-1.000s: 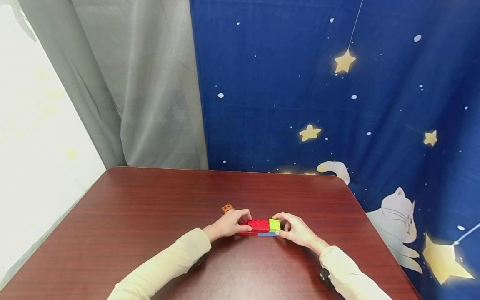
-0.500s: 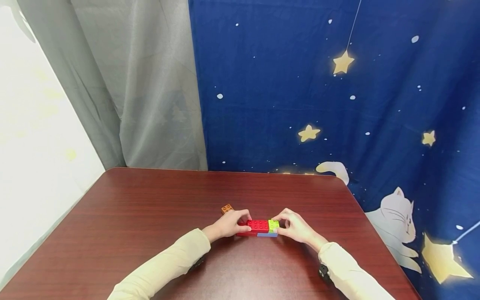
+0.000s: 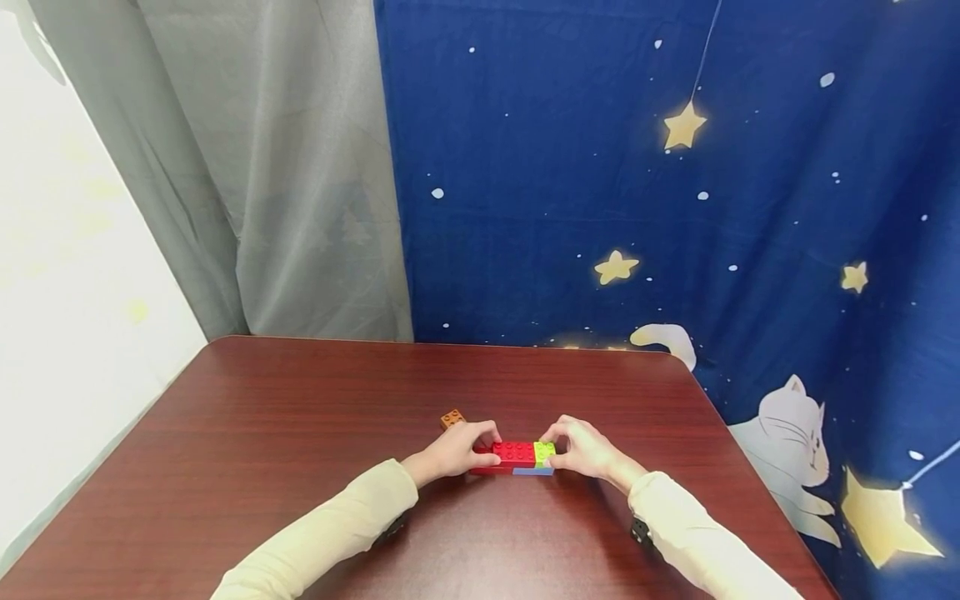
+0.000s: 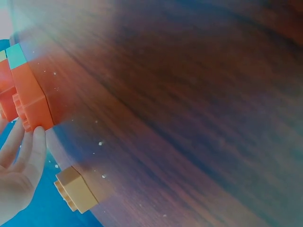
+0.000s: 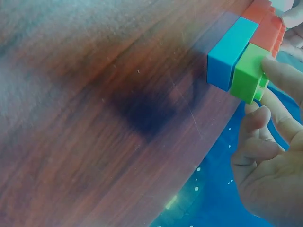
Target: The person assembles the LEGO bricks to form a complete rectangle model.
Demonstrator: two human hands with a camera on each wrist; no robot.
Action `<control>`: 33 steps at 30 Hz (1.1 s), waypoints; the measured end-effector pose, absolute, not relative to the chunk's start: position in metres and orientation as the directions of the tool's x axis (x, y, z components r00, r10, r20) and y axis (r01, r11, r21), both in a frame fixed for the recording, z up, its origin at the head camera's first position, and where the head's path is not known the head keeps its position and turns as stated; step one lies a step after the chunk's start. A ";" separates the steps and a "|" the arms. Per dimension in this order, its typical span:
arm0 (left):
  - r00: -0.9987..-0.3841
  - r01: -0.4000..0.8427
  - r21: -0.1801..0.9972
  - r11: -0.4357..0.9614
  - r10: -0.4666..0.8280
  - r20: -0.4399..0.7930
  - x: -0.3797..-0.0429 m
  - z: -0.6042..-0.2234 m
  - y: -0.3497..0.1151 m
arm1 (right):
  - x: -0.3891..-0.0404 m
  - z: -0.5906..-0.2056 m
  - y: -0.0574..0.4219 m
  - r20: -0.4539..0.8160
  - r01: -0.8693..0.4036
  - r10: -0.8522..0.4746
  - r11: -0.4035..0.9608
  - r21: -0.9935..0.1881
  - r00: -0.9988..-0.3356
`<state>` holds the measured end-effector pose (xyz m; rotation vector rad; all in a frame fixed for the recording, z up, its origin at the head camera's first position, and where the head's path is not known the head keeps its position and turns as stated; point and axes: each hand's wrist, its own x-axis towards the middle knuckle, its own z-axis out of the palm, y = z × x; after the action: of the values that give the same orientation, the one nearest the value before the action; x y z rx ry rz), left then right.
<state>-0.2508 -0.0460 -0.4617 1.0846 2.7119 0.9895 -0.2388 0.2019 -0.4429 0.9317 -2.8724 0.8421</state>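
Note:
Near the middle of the table [image 3: 337, 400], toy building bricks form a low two-layer stack. Its lower layer shows a red brick [image 3: 491, 471] on the left and a blue brick [image 5: 232, 52] on the right. A red studded brick [image 3: 514, 451] and a shorter lime-green one [image 5: 248, 71] sit end to end on top. My left hand [image 3: 454, 448] holds the upper red brick at its left end, thumb in front and fingers behind. At the other end my right hand [image 3: 588, 450] pinches the lime-green brick between thumb and index finger, the other fingers curled below.
A small orange brick [image 3: 452, 417] lies behind my left hand, apart from the stack. Beyond the table's far edge hang a grey curtain [image 3: 322, 183] and a blue star-patterned one [image 3: 525, 167]. A bright white panel [image 3: 82, 275] is along the left.
My right thumb has moved from the stack's lower right corner up onto the front of the lime-green brick. The left hand keeps its hold, and the stack stays nearly in place.

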 end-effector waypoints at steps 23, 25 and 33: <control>-0.750 0.594 0.591 0.546 0.641 0.161 -0.252 -0.460 -0.044 | -0.240 -0.457 0.219 0.216 -0.551 -0.540 0.598 -0.581 -0.813; -0.747 0.597 0.593 0.540 0.644 0.166 -0.253 -0.461 -0.043 | -0.240 -0.458 0.221 0.207 -0.536 -0.529 0.601 -0.592 -0.823; -0.756 0.591 0.593 0.547 0.633 0.168 -0.252 -0.462 -0.044 | -0.243 -0.462 0.223 0.137 -0.445 -0.486 0.605 -0.661 -0.863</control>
<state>-0.2523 -0.0440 -0.4620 1.0713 2.7049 0.9989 -0.2426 0.2227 -0.4618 0.8324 -2.8648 1.1540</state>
